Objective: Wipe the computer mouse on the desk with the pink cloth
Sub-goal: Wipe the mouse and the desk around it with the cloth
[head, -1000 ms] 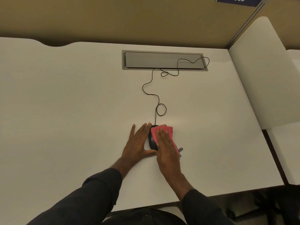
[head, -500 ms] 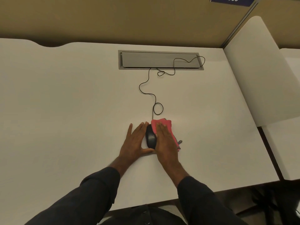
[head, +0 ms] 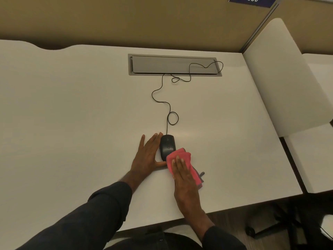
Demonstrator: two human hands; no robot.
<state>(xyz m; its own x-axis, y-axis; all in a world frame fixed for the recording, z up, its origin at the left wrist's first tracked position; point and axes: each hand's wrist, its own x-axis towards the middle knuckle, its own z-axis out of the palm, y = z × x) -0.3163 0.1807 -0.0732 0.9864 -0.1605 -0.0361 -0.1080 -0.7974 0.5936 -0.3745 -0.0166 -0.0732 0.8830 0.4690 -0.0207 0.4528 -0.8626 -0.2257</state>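
Mouse: the black corded plastic computer mouse [head: 167, 146] sits on the white desk [head: 72, 114] near its front edge, its thin black cable [head: 162, 100] running off toward 12 o'clock.
Left hand: the left hand [head: 146, 156] lies flat with fingers straight at the mouse's 9 o'clock side, thumb against its rear, bracing it and gripping nothing.
Right hand: the right hand [head: 183, 175] presses the folded pink cloth [head: 182, 162] with straight fingers, at the mouse's 5 o'clock.
Cloth contact: it overlaps only the mouse's rear right corner.
Progress: wiping looks under way; whether it is finished cannot be told, since the buttons and left side sit uncovered.
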